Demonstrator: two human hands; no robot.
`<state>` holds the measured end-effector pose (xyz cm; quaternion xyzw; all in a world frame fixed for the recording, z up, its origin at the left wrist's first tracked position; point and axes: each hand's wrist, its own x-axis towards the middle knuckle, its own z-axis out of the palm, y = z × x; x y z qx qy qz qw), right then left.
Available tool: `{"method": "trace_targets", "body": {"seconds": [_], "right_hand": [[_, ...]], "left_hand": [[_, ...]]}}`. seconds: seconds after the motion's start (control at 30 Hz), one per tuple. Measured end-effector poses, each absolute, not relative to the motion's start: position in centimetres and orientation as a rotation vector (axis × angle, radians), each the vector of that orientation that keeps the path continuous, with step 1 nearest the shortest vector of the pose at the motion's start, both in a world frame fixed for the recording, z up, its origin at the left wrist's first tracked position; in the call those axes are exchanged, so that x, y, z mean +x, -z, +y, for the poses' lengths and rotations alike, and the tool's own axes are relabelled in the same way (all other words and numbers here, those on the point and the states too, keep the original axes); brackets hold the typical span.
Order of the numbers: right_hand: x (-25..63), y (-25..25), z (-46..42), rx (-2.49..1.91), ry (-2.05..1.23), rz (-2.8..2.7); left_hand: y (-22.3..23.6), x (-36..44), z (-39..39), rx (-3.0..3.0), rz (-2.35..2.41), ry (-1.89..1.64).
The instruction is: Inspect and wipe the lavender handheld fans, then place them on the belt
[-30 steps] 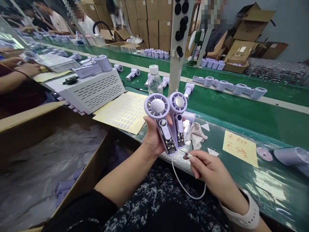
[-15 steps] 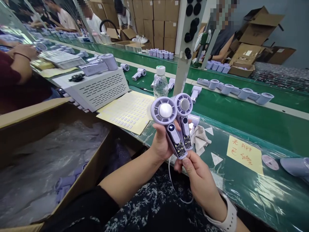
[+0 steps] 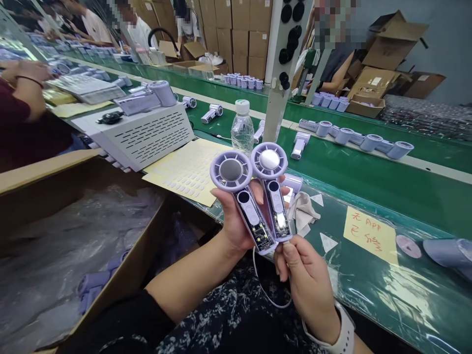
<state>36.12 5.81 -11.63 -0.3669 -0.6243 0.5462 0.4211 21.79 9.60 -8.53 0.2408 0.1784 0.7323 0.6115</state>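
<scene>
My left hand (image 3: 236,221) is wrapped round two lilac handheld fans, side by side with their heads up. The left fan (image 3: 231,170) and the right fan (image 3: 269,160) both have dark round displays and clear handle fronts showing circuit boards. At the bottom end of the right fan, my right hand (image 3: 306,275) pinches the plug of a white cable (image 3: 273,304). Fingers mostly hide the plug, so I cannot tell whether it is fully in. The cable loops down below the fans.
A plastic bottle (image 3: 242,129) stands behind the fans. To the left are a sticker sheet (image 3: 184,169), a vented metal box (image 3: 147,132) and a carton (image 3: 121,265) holding fans and plastic bags. A cloth (image 3: 304,209) and yellow note (image 3: 370,233) lie right. Co-workers sit along the line.
The two fans have spread apart and shifted left. My right hand has gone from the left fan's bottom end to the right fan's. The left fan's lit display is now dark.
</scene>
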Motion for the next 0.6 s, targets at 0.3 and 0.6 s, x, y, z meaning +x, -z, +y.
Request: {"method": "trace_targets", "body": {"seconds": [0.3, 0.6], "right_hand": [[35.9, 11.8, 5.4, -0.96, -1.425, -1.432], [41.4, 9.9, 11.0, -1.249, -0.628, -1.679]], "left_hand": [[9.5, 22.8, 9.4, 0.691, 0.463, -1.738], [9.1, 20.8, 9.0, 0.73, 0.666, -1.587]]}}
